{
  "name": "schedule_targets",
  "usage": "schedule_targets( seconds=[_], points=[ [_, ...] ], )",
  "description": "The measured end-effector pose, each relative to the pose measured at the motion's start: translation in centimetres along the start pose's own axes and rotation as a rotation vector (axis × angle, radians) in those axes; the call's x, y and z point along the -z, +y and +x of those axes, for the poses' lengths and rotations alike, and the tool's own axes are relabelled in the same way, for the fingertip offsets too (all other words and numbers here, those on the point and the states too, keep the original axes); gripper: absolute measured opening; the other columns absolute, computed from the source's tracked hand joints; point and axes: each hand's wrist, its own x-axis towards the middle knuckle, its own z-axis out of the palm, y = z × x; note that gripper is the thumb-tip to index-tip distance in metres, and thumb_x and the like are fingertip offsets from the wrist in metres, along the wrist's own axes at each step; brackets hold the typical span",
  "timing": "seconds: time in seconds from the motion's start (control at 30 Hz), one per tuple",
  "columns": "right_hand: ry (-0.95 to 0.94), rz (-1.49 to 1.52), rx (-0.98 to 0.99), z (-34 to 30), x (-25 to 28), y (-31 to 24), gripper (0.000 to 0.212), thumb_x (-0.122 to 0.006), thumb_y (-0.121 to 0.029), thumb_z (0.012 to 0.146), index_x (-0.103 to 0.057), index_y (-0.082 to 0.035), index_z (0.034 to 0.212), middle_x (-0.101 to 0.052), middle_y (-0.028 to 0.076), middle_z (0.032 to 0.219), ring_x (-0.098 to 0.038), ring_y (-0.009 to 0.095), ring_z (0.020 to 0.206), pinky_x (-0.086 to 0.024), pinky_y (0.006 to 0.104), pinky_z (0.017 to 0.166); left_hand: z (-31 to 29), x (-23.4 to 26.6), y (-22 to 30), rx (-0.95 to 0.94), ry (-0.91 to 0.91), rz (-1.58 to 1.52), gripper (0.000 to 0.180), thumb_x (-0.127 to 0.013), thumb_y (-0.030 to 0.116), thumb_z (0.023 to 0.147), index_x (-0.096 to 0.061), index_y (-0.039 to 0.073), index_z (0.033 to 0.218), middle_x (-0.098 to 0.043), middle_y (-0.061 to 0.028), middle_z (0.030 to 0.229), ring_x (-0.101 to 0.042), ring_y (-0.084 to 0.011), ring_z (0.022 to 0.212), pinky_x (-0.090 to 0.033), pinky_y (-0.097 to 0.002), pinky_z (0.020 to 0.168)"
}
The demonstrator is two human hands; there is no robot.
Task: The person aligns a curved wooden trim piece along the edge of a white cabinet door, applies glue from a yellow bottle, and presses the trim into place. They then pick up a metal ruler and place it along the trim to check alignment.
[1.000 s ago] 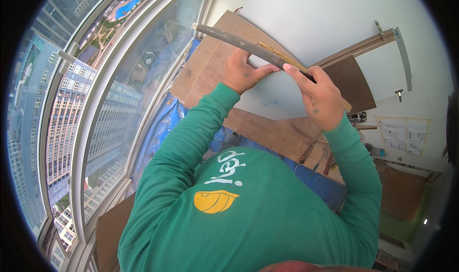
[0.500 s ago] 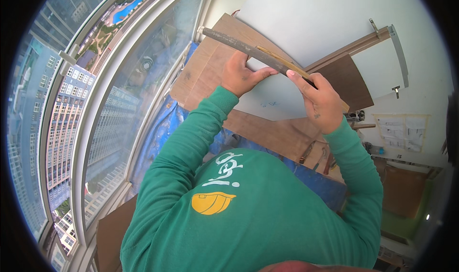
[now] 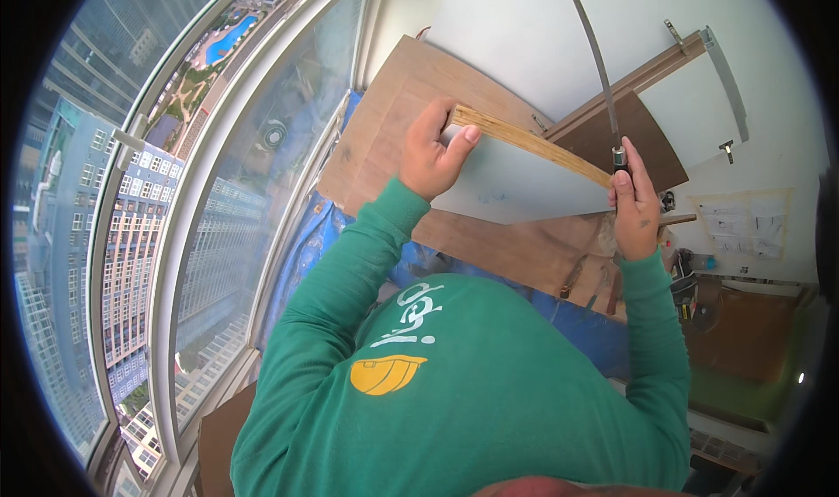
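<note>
A white-faced plywood board [image 3: 516, 182] stands with its raw yellowish edge up. My left hand [image 3: 434, 154] is closed around its left corner, the thumb lying over the edge. In my right hand [image 3: 636, 207] is the dark handle of a long flat file [image 3: 598, 60], gripped near the board's right end. The blade points up and away, turned thin side toward me and apart from the edge. Some of my right fingers are hidden behind the handle, and I cannot tell whether they touch the board.
A brown wooden worktop [image 3: 376, 147] lies beneath, with hand tools [image 3: 572, 278] on its near right part. Blue sheeting [image 3: 301, 235] hangs below it. Large windows [image 3: 253, 165] run along the left. A clamped brown panel [image 3: 629, 143] stands at the white wall, and paper sheets [image 3: 743, 226] hang at right.
The file has left the board's edge and swung from lying along it to pointing up and away. My right hand moved right with it. My left hand now grips the board's corner.
</note>
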Motion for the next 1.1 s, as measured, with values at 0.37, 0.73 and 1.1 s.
schedule_targets(
  seconds=[0.37,0.73,1.1],
  points=[
    [0.1,0.327,-0.246,-0.2,-2.1,0.8,0.045,-0.059,-0.027,0.111,-0.059,-0.004,0.149,-0.059,-0.002,0.092,-0.053,0.006,0.076,-0.049,0.023,0.066,0.2,0.2,3.6,0.463,-0.008,-0.094,0.035,-0.052,0.028,0.108,-0.075,0.002,0.109,-0.058,0.0021,0.081,-0.054,-0.007,0.072,-0.045,-0.0243,0.06],
    [0.13,0.373,-0.261,0.1,-2.8,0.8,0.043,-0.057,-0.021,0.111,-0.058,-0.004,0.149,-0.058,-0.002,0.09,-0.05,0.007,0.074,-0.047,0.0229,0.067,0.5,0.9,1.6,0.712,0.099,-0.273,0.064,-0.04,0.055,0.112,-0.072,0.0,0.101,-0.063,-0.0029,0.088,-0.056,-0.0096,0.08,-0.05,-0.0257,0.068],
    [0.136,0.363,-0.241,0.5,-3.2,1.1,0.043,-0.058,-0.023,0.111,-0.058,-0.004,0.149,-0.056,-0.003,0.09,-0.05,0.007,0.075,-0.046,0.0224,0.068,1.2,0.0,4.2,0.465,0.004,-0.17,0.043,-0.041,0.014,0.094,-0.07,-0.007,0.117,-0.076,-0.0178,0.106,-0.068,-0.0213,0.094,-0.055,-0.0321,0.086]
  ],
)
